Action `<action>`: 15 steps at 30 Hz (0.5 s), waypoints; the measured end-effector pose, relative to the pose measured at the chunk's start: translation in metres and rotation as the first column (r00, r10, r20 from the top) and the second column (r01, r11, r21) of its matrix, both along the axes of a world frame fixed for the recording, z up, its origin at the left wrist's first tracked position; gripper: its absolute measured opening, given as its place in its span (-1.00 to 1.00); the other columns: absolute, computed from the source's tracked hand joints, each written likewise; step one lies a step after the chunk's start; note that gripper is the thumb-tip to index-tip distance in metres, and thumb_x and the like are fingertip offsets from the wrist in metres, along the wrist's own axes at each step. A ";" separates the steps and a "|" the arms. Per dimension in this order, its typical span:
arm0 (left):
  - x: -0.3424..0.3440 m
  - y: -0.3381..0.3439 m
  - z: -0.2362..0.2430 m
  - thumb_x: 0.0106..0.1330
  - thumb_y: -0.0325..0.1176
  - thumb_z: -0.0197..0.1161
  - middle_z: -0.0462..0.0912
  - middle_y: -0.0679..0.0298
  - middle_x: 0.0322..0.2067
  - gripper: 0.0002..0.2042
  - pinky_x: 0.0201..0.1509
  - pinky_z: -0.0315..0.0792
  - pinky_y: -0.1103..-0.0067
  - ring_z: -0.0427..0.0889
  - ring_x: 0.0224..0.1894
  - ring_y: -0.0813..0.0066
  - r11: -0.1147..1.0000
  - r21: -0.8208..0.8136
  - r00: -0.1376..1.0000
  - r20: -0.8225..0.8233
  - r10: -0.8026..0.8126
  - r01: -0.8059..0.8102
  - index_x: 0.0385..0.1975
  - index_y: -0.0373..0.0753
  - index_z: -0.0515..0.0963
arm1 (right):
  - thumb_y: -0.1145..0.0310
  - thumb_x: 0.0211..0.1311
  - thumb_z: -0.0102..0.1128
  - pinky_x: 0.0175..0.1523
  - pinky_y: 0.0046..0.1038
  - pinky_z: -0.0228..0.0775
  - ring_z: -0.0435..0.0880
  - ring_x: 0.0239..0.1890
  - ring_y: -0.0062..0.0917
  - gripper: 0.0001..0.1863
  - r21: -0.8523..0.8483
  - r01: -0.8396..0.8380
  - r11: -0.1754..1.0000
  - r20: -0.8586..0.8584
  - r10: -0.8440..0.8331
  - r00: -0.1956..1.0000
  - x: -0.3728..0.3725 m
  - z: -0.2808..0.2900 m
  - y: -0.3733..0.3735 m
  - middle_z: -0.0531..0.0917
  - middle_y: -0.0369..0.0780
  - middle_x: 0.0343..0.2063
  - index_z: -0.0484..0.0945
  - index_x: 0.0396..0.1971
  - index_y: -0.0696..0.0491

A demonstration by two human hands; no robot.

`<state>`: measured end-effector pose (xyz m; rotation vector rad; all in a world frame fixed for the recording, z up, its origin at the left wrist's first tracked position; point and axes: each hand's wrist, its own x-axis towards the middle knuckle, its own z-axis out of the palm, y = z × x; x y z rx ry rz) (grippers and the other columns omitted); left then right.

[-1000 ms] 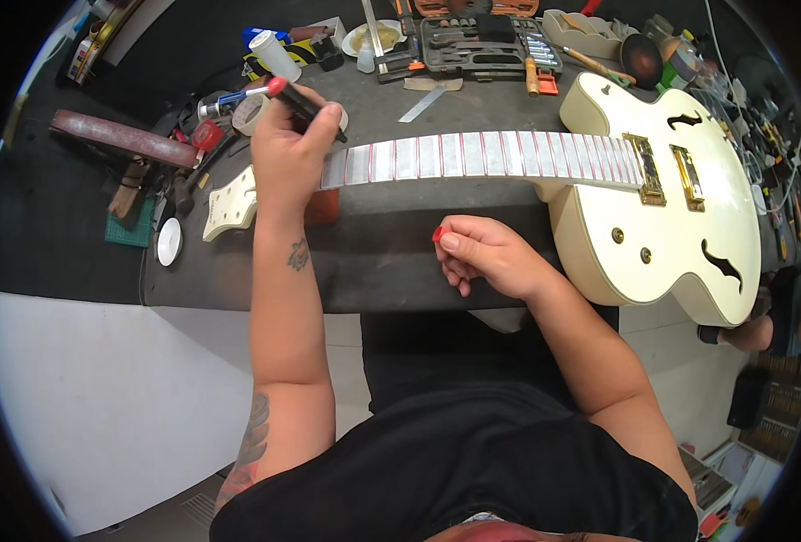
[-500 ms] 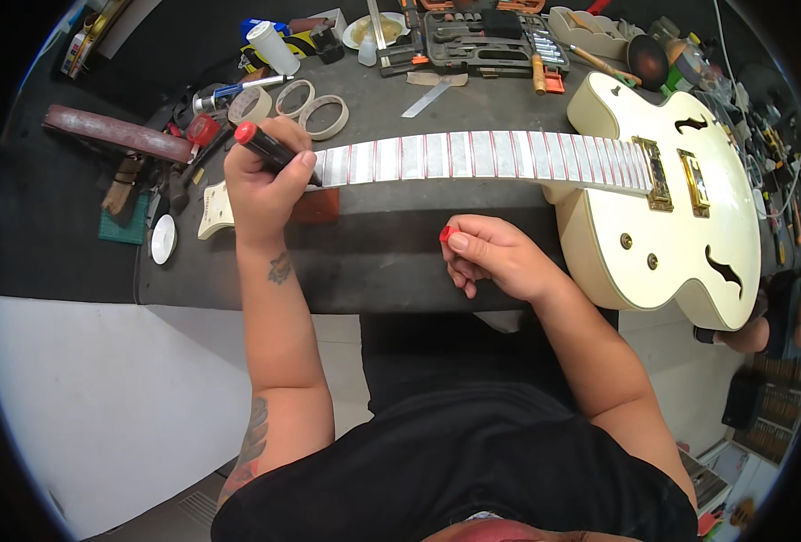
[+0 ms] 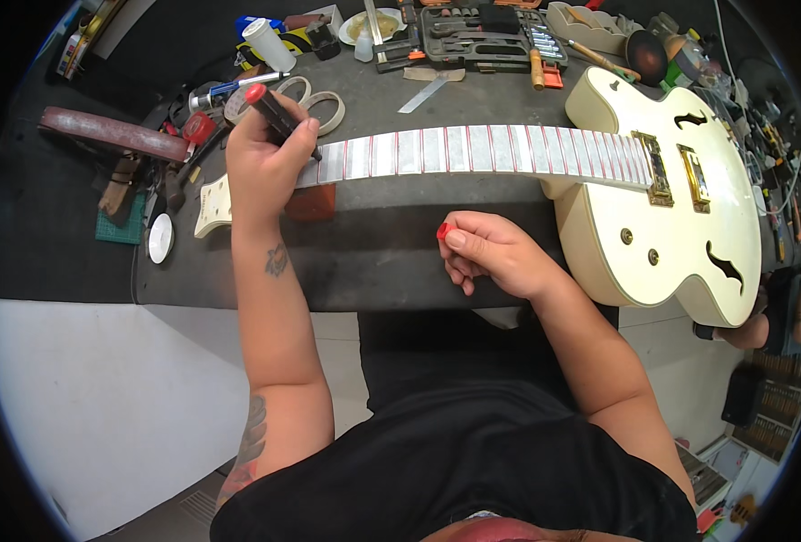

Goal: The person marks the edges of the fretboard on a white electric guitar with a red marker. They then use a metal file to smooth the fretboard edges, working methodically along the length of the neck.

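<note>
- Left hand (image 3: 263, 167) grips the black marker (image 3: 280, 117), tip at the left end of the neck (image 3: 432, 152); looks like fret-marking.
- Right hand (image 3: 491, 248) pinches a red cap (image 3: 443, 232).
- Next stroke probably needs steadiness.
- Guitar (image 3: 599, 226) sits right; open surface (image 3: 373, 262) nearside, tape rolls (image 3: 339, 117) crowding far left.

guitar (image 3: 595, 217) on bench (image 3: 382, 262) | tool case (image 3: 486, 52) behind | dish (image 3: 160, 238) left

Guitar neck (image 3: 432, 152) partly hidden behind left hand (image 3: 263, 167).
</note>
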<state>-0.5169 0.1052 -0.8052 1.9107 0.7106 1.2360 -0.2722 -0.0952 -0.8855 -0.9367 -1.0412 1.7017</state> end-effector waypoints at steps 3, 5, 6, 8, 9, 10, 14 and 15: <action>0.004 0.005 0.001 0.38 -0.48 0.45 0.61 0.46 -0.37 -0.88 -0.28 0.35 0.65 0.48 -0.38 0.73 0.997 -0.008 0.996 -0.029 0.079 -0.080 -0.26 -0.27 0.60 | 0.05 0.71 0.11 -0.30 -0.54 0.53 0.60 -0.37 -0.64 -0.63 0.001 0.000 1.000 0.008 0.000 1.000 -0.001 0.001 0.000 0.52 -0.35 -0.48 0.55 -0.21 0.07; 0.008 0.005 0.001 0.40 -0.46 0.45 0.61 0.46 -0.39 -0.88 -0.31 0.35 0.68 0.48 -0.41 0.74 0.986 -0.050 0.985 0.061 0.160 -0.157 -0.26 -0.25 0.60 | 0.06 0.71 0.10 -0.30 -0.53 0.54 0.60 -0.37 -0.64 -0.63 0.001 0.004 1.000 0.012 -0.004 1.000 -0.001 0.002 0.000 0.52 -0.35 -0.47 0.54 -0.21 0.08; 0.011 0.003 0.000 0.40 -0.46 0.45 0.61 0.46 -0.39 -0.88 -0.32 0.35 0.69 0.49 -0.42 0.74 0.974 -0.103 0.964 0.153 0.218 -0.204 -0.26 -0.24 0.60 | 0.06 0.71 0.10 -0.30 -0.53 0.54 0.60 -0.37 -0.64 -0.63 -0.004 0.003 1.000 0.007 -0.003 1.000 0.000 0.001 0.000 0.52 -0.34 -0.47 0.54 -0.21 0.08; 0.012 -0.002 0.004 0.40 -0.45 0.45 0.61 0.45 -0.40 -0.88 -0.36 0.35 0.72 0.48 -0.45 0.74 0.939 -0.207 0.897 0.299 0.327 -0.273 -0.27 -0.21 0.59 | 0.07 0.72 0.10 -0.30 -0.53 0.54 0.60 -0.37 -0.64 -0.63 -0.012 0.007 1.000 -0.002 -0.007 1.000 0.000 -0.001 0.000 0.52 -0.34 -0.47 0.54 -0.22 0.08; 0.000 0.001 0.004 0.39 -0.48 0.43 0.62 0.42 -0.37 -0.89 -0.34 0.36 0.70 0.48 -0.43 0.72 0.959 -0.219 0.921 0.307 0.241 -0.178 -0.27 -0.23 0.59 | 0.07 0.72 0.10 -0.30 -0.53 0.54 0.60 -0.37 -0.63 -0.63 -0.007 0.013 1.000 -0.004 -0.013 1.000 0.000 -0.001 0.000 0.51 -0.34 -0.48 0.54 -0.22 0.08; -0.016 0.005 0.002 0.37 -0.50 0.41 0.63 0.38 -0.34 -0.90 -0.33 0.36 0.68 0.48 -0.42 0.70 0.969 -0.230 0.935 0.315 0.161 -0.089 -0.28 -0.24 0.59 | 0.07 0.72 0.10 -0.30 -0.53 0.54 0.59 -0.37 -0.63 -0.63 -0.003 0.011 1.000 -0.006 -0.011 1.000 -0.001 0.000 0.001 0.51 -0.34 -0.48 0.54 -0.21 0.08; -0.033 0.013 -0.008 0.29 -0.56 0.37 0.63 0.29 -0.29 -0.90 -0.24 0.34 0.63 0.47 -0.33 0.64 0.995 -0.023 0.958 0.272 -0.089 0.099 -0.29 -0.29 0.57 | 0.08 0.70 0.10 -0.27 -0.49 0.55 0.61 -0.33 -0.64 -0.64 -0.033 -0.010 0.999 -0.009 0.010 1.000 0.001 0.002 0.002 0.54 -0.35 -0.41 0.55 -0.22 0.08; -0.033 0.009 -0.008 0.27 -0.57 0.37 0.62 0.28 -0.29 -0.89 -0.22 0.33 0.62 0.47 -0.31 0.63 0.993 0.000 0.963 0.244 -0.112 0.116 -0.29 -0.30 0.57 | 0.08 0.70 0.10 -0.26 -0.49 0.56 0.61 -0.33 -0.64 -0.64 -0.047 -0.017 0.999 -0.017 0.016 1.000 0.002 0.003 0.002 0.54 -0.35 -0.41 0.55 -0.22 0.08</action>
